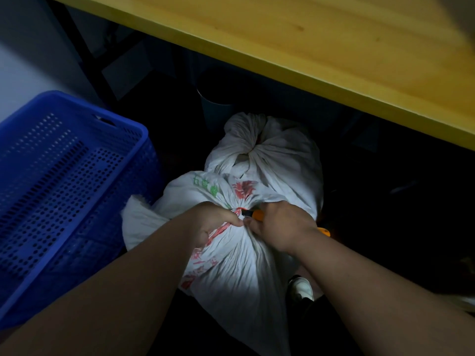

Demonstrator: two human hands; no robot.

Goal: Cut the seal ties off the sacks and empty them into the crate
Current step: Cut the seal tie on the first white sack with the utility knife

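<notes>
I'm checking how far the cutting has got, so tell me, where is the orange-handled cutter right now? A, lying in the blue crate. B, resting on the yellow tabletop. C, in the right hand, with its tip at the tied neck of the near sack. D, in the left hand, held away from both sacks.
C: the right hand grips the orange cutter, its dark tip against the cinched neck of the near sack, which the left hand grips.

Lying mostly hidden inside the right hand (280, 227): orange cutter (257, 215), only tip and tail end showing. Staying covered by the left hand (213, 222): seal tie on the printed sack (231, 265). Running off the left edge: blue crate (64, 191). Sitting too dark to identify: cylindrical container (213, 106) under the yellow tabletop (334, 47), itself cropped at the top.
</notes>
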